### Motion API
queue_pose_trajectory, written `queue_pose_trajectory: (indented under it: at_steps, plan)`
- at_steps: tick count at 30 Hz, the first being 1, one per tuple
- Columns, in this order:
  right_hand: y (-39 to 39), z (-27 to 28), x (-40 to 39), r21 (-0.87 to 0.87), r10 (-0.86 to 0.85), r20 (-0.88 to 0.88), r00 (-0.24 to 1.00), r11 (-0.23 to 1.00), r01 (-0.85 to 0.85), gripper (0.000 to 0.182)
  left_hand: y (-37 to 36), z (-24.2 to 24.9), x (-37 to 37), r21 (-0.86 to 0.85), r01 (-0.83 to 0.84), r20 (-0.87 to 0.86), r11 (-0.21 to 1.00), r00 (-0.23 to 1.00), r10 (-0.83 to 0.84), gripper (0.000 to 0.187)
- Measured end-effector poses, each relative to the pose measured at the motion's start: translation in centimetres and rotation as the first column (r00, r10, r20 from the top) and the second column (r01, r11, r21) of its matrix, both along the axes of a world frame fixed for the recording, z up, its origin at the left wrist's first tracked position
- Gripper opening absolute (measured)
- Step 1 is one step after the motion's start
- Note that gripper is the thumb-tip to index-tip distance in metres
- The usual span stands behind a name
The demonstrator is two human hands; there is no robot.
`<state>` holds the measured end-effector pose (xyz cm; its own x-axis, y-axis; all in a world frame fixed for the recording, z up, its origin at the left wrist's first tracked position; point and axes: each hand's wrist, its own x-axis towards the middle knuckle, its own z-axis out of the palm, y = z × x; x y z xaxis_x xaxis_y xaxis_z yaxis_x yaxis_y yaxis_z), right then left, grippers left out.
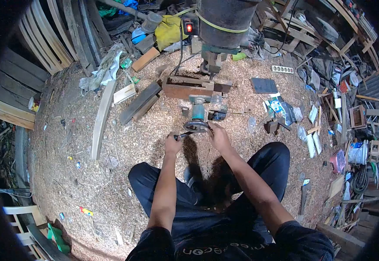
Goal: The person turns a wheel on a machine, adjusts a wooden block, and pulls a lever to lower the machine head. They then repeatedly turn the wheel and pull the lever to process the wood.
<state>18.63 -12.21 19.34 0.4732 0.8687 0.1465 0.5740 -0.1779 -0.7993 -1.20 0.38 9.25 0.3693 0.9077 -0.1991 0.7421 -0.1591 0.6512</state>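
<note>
My left hand is closed around a dark lever handle just left of a round handwheel. On the wheel's right side, my right hand grips the rim with curled fingers. The wheel sits at the front of a green machine base. Behind it, a brown wooden block with a long slot in its top lies across the machine. A cutting tool hangs from the head down at the block's right part, below a large dark motor housing.
A red-lit switch glows beside the motor. Dark timber pieces and a long pale board lie to the left on shavings. At the right are a dark flat board, a pink basket and a white bucket. Planks lean at upper left.
</note>
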Motion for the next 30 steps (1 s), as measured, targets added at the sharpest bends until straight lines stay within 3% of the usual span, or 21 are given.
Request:
queue_pose_trajectory:
  at_steps: [5, 9, 17, 19, 20, 22, 23, 25, 26, 28, 30]
  plan:
    - [0.0, -1.7, 0.1, 0.111, -0.003, 0.049, 0.999, 0.994, -0.002, 0.031, 0.2, 0.4, 0.1, 0.009, 0.023, 0.002, 1.000, 1.000, -0.023, 0.029]
    - [-0.4, -1.1, 0.1, 0.045, -0.012, -0.002, 1.000, 0.999, 0.012, 0.031, -1.1, 3.1, 1.2, 0.020, -0.013, -0.044, 1.000, 0.999, 0.014, 0.031]
    - [-0.5, -1.4, 0.8, -0.062, 0.009, -0.027, 1.000, 0.998, -0.011, 0.034, -1.1, 3.2, 1.4, -0.017, -0.007, -0.051, 1.000, 0.999, 0.006, 0.028]
    - [-1.2, -2.6, 1.2, 0.042, 0.037, -0.135, 0.990, 0.999, -0.032, 0.037, -1.0, 3.4, 1.5, -0.050, 0.026, -0.043, 0.998, 0.999, -0.028, 0.028]
    - [-1.4, -3.2, 1.6, 0.097, 0.055, -0.185, 0.981, 0.995, -0.037, 0.039, -1.0, 3.5, 1.6, 0.036, 0.001, 0.027, 0.999, 1.000, -0.002, 0.028]
    - [-1.9, -8.3, 2.8, 0.152, -0.129, -0.179, 0.975, 0.976, 0.157, 0.045, -1.4, 3.4, 2.4, 0.199, -0.073, 0.179, 0.977, 0.983, 0.037, 0.029]
    - [-2.4, -10.1, 3.2, 0.172, -0.218, -0.181, 0.959, 0.953, 0.249, 0.047, -1.7, 4.7, 3.3, 0.165, -0.113, 0.296, 0.980, 0.953, 0.060, 0.030]
    - [-1.9, -9.9, 4.2, -0.133, -0.404, -0.267, 0.875, 0.915, 0.382, 0.049, -2.2, 8.8, 5.5, 0.075, -0.180, 0.498, 0.981, 0.859, 0.119, 0.032]
    - [-1.4, -9.8, 4.6, -0.286, -0.496, -0.287, 0.819, 0.861, 0.421, 0.050, -2.4, 8.7, 6.5, 0.077, -0.127, 0.476, 0.989, 0.876, 0.076, 0.033]
    - [-0.4, -10.8, 4.6, -0.229, -0.483, -0.198, 0.853, 0.869, 0.439, 0.057, -2.4, 8.6, 8.5, 0.089, -0.023, 0.440, 0.996, 0.898, -0.018, 0.034]
    - [1.2, -10.4, 4.6, -0.170, -0.495, -0.171, 0.852, 0.866, 0.470, 0.060, -2.8, 8.4, 9.2, 0.129, -0.046, 0.405, 0.991, 0.914, -0.010, 0.034]
